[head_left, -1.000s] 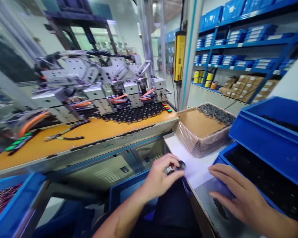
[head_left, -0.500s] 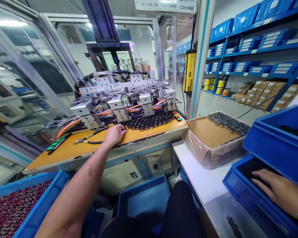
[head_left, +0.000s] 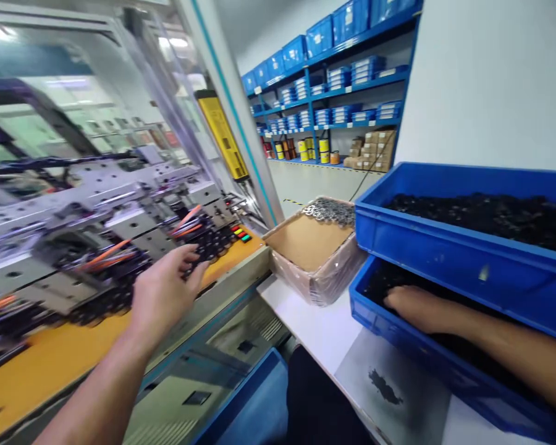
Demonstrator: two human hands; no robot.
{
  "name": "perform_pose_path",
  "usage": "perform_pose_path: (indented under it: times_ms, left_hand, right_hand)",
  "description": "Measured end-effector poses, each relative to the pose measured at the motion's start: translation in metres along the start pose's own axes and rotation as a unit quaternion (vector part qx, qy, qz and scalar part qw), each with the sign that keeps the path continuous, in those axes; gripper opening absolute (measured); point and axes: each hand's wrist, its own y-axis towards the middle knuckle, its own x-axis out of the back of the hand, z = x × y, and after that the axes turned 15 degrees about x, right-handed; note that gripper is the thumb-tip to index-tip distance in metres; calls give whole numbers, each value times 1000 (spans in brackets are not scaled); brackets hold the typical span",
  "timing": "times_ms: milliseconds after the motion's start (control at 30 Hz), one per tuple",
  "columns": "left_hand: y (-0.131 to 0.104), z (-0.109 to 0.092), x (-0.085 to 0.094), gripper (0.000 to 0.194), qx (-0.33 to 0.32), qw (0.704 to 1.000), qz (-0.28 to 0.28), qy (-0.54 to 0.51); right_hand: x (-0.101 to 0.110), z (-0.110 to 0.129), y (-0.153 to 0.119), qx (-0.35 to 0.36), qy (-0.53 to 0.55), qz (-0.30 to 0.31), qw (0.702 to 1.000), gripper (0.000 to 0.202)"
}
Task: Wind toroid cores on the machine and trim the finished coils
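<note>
My left hand [head_left: 167,289] hovers over the front of the orange bench top [head_left: 81,346], thumb and fingers apart, and no object shows between them. Just beyond its fingertips stand black round parts [head_left: 208,246], crowded in rows below the metal clamp blocks of a machine [head_left: 136,225]. My right hand [head_left: 412,306] reaches into the lower blue bin [head_left: 375,318], among small black pieces [head_left: 384,279]. Its fingertips are sunk in the pieces, so I cannot see whether it grips any.
An upper blue bin [head_left: 445,238] of black pieces sits over the lower one. Left of them, a plastic-wrapped carton [head_left: 296,281] holds metallic ring-like parts [head_left: 328,211] on cardboard. A yellow sensor bar [head_left: 222,136] stands by the machine post. Blue shelving [head_left: 310,96] lines the back.
My view has swung right. My left hand has moved right along the bench edge and its fingers have spread. My right hand has reached deeper into the lower bin.
</note>
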Motion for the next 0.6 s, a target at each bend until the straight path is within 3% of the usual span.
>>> perform_pose_path:
  times_ms: [67,133,267,433,600]
  left_hand:
    - [1,-55,-29,42,-89,995,33,-15]
    - [1,-107,-59,41,-168,980,102,5]
    - [6,-185,-120,33,-206,955,213,14]
    - [11,-237,-175,35,-227,928,295,-1]
    - [14,-258,-198,35,-215,927,307,-7]
  right_hand:
    - [1,-3,0,-6,11,34,999,16]
    - [3,-5,-1,-6,14,56,998,16]
    - [8,-2,-2,2,1,73,997,20]
    - [11,-3,-3,2,-11,79,997,25]
    - [11,-2,-1,7,0,73,997,22]
